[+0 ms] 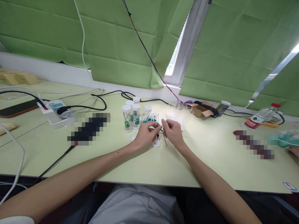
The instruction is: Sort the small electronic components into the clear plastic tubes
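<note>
My left hand (146, 134) is closed in a pinch, and a thin dark wire (158, 119) stands up at its fingertips. Close beside it, my right hand (174, 132) is also closed, its fingertips pressed together; what they hold is too small to make out. A thin grey rod (165, 142) slants down below the right fingers. A small black bead or part shows between the hands, above a round white cap (156, 144). Clear tubes with white lids (127, 116) stand just left, some with green pieces inside. Blue beads (151, 120) lie behind my left hand.
A power strip (52, 113) with cables and a blurred dark object (90, 129) lie to the left. Clear cups (178, 105), a cardboard box (202, 109) and a can (223, 108) are behind. A red-capped bottle (260, 117) stands right. Part of another hand (294, 152) shows at the right edge.
</note>
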The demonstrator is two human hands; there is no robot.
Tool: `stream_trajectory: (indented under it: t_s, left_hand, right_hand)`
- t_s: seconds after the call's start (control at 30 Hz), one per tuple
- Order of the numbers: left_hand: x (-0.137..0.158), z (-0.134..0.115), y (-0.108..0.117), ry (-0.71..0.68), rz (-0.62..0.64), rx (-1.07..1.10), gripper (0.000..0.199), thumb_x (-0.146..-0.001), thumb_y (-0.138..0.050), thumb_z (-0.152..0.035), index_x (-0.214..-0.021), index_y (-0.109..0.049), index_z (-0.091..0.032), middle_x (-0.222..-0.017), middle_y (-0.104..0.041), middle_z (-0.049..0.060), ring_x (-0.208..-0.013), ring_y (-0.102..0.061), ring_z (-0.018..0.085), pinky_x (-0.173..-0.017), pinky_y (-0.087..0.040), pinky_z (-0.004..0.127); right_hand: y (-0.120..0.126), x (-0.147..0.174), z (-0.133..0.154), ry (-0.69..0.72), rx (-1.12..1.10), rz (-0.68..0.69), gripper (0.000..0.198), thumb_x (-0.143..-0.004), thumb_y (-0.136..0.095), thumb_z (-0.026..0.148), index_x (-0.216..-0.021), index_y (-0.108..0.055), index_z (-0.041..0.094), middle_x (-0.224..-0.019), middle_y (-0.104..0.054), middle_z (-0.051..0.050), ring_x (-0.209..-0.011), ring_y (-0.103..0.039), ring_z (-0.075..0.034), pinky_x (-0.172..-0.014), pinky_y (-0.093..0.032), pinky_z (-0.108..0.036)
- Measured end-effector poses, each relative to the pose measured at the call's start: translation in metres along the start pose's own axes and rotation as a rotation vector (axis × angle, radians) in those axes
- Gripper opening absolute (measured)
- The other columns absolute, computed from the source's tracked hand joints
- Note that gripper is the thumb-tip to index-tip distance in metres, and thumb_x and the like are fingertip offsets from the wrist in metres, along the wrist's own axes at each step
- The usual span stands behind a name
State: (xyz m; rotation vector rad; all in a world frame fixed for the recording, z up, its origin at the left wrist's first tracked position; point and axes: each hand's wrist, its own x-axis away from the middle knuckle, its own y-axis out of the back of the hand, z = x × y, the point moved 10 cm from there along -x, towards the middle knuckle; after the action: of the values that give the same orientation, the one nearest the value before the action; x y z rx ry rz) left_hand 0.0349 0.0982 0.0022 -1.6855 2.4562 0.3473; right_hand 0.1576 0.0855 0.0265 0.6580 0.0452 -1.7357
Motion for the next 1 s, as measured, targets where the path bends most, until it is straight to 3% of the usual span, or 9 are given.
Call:
stream_trajectory:
  t_s: [0.43,1.0]
  left_hand:
    - [-0.0003,-0.0019,-0.0012,-0.019,0.005,-0.010,0.028,-0.082,-0.068,-0.045,-0.077,-0.063,-0.018,-0.063,-0.058,-0.001,-0.048,-0.053,0.010,-0.047,-0.040,0.023]
    - [-0.0003,-0.0036,-0.0025,-0.004,0.023,-0.030,0.031,-0.084,-0.065,-0.047,-0.075,-0.061,-0.018,-0.054,-0.055,-0.002,-0.046,-0.053,0.011,-0.046,-0.040,0.023]
  right_hand:
    - [0.0001,0.0001,0.0017,0.000,-0.018,-0.005,0.056,-0.095,-0.048,0.056,-0.052,-0.042,0.021,-0.040,-0.045,0.004,-0.040,-0.042,-0.011,-0.047,-0.036,-0.026]
    - [0.0019,0.0005,-0.0004,-0.012,-0.021,-0.011,0.060,-0.094,-0.045,0.063,-0.051,-0.047,0.021,-0.039,-0.047,0.002,-0.039,-0.046,-0.012,-0.047,-0.038,-0.025]
